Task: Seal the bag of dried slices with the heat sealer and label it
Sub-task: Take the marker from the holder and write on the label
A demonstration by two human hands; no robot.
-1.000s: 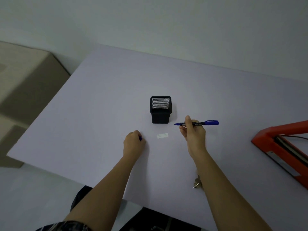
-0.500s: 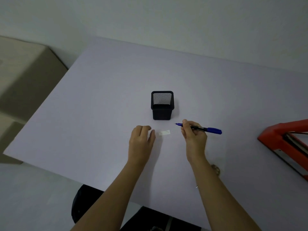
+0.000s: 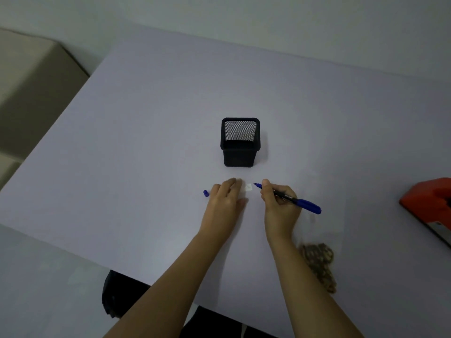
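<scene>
A small white label (image 3: 249,187) lies on the table in front of a black mesh pen holder (image 3: 240,142). My left hand (image 3: 225,203) rests flat with its fingertips on the label's left end. My right hand (image 3: 278,203) grips an uncapped blue marker (image 3: 296,200), its tip just right of the label. The marker's blue cap (image 3: 206,193) lies loose left of my left hand. A clear bag of dried slices (image 3: 317,262) lies by my right forearm. The red heat sealer (image 3: 429,206) sits at the right edge, cut off by the frame.
The pale table (image 3: 146,142) has its near edge under my forearms and its left edge running diagonally. A beige piece of furniture (image 3: 29,89) stands beyond the left edge. A dark seat (image 3: 117,296) shows below the near edge.
My left hand opened, left the blue cap on the table and moved right onto the label. My right hand turned the marker and brought its tip down beside the label.
</scene>
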